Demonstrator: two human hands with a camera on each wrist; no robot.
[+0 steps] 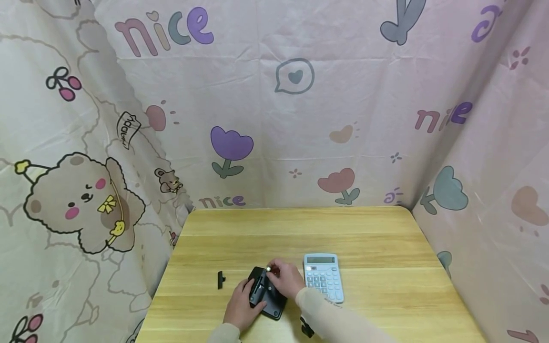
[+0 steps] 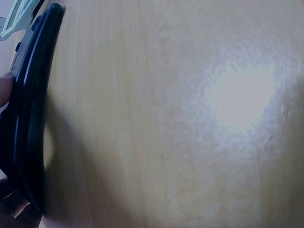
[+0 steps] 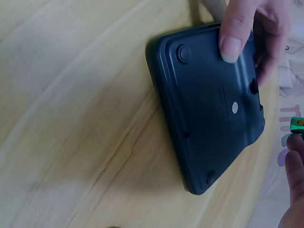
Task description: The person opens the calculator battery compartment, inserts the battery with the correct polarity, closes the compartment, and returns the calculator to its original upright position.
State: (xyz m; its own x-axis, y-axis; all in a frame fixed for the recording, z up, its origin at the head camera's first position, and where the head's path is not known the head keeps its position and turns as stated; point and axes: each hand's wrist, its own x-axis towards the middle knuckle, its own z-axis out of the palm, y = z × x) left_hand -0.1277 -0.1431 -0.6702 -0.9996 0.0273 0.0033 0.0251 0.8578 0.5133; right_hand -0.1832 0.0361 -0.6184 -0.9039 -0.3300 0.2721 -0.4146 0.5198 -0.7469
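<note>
A black desk calculator (image 1: 274, 300) is turned underside up, its round rubber feet and battery slot (image 1: 258, 288) showing. My left hand (image 1: 243, 306) grips its left side; in the right wrist view the thumb (image 3: 231, 47) presses on the underside. Over the far end of the calculator, my right hand (image 1: 288, 280) pinches a small green battery (image 3: 298, 124) between thumb and fingers. The left wrist view catches the calculator's edge (image 2: 33, 104) from the side, with fingers around it.
A light blue calculator (image 1: 324, 281) lies face up right of my right hand. Left of the black one is a small black cover (image 1: 220, 280). A black object (image 1: 306, 327) shows beside the right sleeve. Printed curtains (image 1: 291, 119) stand behind the wooden table (image 1: 377, 233).
</note>
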